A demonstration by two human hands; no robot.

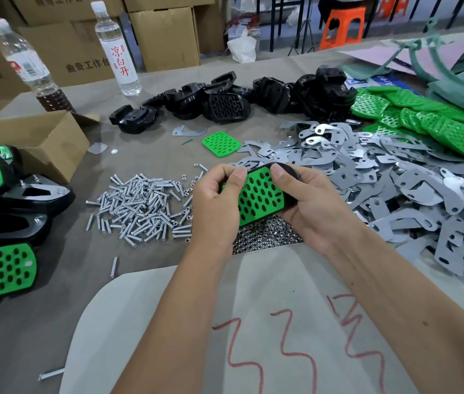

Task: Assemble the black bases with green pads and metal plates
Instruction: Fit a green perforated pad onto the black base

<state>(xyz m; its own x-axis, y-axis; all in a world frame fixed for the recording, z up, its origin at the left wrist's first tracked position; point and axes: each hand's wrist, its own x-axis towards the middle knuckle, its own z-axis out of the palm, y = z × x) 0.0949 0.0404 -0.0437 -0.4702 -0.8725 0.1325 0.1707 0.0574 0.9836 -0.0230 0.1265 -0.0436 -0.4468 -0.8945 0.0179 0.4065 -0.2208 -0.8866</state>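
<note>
2 hands grip 1 base (289,172): left hand (215,203) and right hand (310,203) curl round it, thumbs pressing its pad (259,194) in. Next likely needs a plate (421,189).

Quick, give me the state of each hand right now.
Left hand: grips the black base with the green pad, thumb pressing the pad.
Right hand: grips the same base, thumb on the pad.
</note>
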